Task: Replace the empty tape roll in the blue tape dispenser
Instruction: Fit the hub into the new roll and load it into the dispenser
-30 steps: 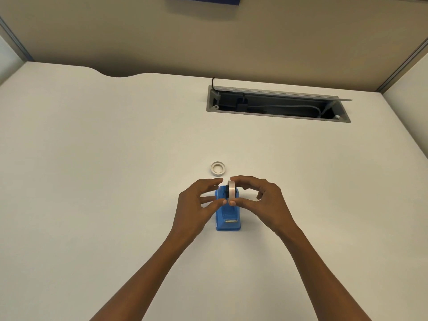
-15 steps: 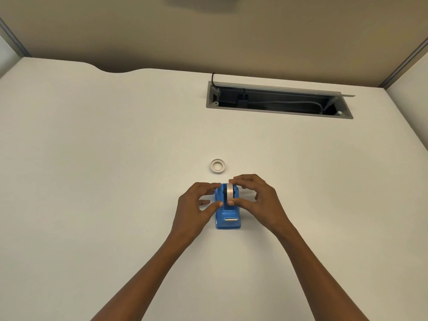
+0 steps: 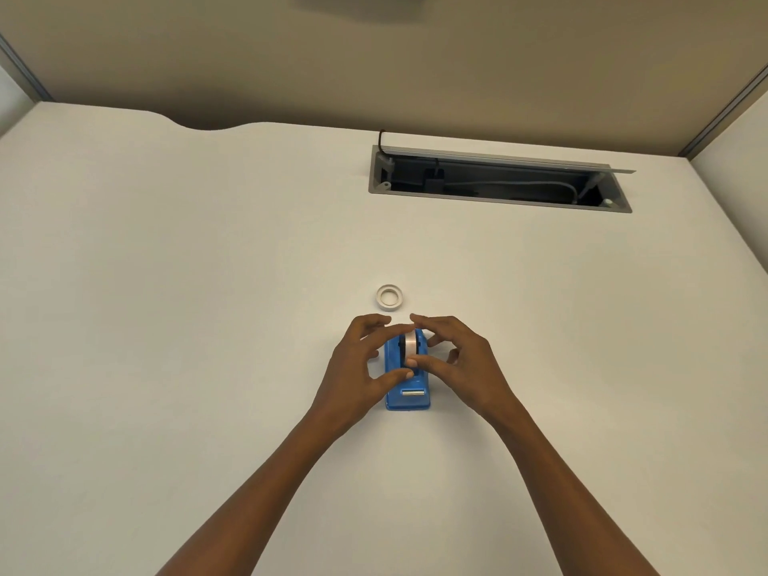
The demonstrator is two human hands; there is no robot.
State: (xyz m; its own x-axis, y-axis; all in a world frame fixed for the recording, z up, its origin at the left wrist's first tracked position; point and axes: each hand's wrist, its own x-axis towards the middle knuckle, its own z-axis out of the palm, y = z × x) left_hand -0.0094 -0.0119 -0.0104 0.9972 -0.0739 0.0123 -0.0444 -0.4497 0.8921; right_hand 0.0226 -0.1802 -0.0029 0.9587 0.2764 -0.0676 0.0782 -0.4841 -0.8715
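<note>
Blue tape dispenser (image 3: 407, 388) | both hands on tape roll (image 3: 410, 343)

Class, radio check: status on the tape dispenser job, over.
Both hands, left and right, on new tape roll seated in blue dispenser. Empty core lies on desk beyond. Nothing in the way.

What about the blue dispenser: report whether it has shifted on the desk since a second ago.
No. The blue dispenser sits just as far from the cable slot and white ring as before.
</note>
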